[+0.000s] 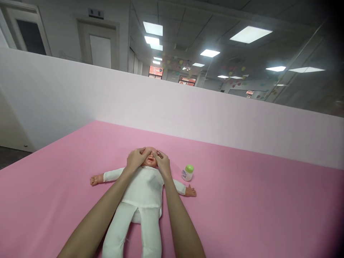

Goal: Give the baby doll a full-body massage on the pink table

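Observation:
A baby doll in white clothes lies on its back, arms spread wide and its head away from me. My left hand cups the left side of the doll's head, fingers curled round it and the thumb on the face near the eye. On the other side, my right hand grips the head the same way, its thumb close to the nose. Between my thumbs the doll's open mouth shows, while the eyes are covered. My forearms pass over the doll's arms.
A pink sheet covers the surface under the doll. Just beyond the doll's hand on the right stands a small jar with a green lid. Behind the sheet rises a low white partition; doors and ceiling lights show past it.

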Motion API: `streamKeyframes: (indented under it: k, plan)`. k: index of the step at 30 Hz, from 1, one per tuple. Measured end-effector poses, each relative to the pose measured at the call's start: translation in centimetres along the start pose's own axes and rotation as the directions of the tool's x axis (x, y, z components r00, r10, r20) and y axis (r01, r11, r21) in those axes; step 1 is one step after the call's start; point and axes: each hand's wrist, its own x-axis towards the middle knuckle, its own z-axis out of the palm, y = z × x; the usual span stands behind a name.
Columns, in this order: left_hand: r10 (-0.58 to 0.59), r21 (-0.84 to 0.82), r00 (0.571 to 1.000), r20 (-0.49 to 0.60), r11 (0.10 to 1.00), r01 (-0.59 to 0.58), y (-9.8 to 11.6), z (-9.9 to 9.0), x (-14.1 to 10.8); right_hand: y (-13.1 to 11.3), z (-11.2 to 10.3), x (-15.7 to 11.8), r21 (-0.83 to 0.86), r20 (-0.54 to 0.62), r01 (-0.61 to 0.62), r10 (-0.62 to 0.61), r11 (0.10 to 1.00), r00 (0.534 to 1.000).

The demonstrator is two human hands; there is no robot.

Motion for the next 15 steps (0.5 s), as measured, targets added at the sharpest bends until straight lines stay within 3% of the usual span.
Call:
streamKeyframes:
  k: [5,15]
  plan:
    - [-0.077,-0.101,0.997,-0.005,0.992,0.076,-0.6,0.2,0.5,-0.2,0.1,0.4,-0.036,-0.021,-0.003,0.003,0.999,1.0]
    - [-0.012,-0.066,1.0,0.013,0.998,0.013,-1.3,0.1,1.0,-0.4,-0.3,0.0,-0.063,0.012,0.053,-0.052,0.997,0.999]
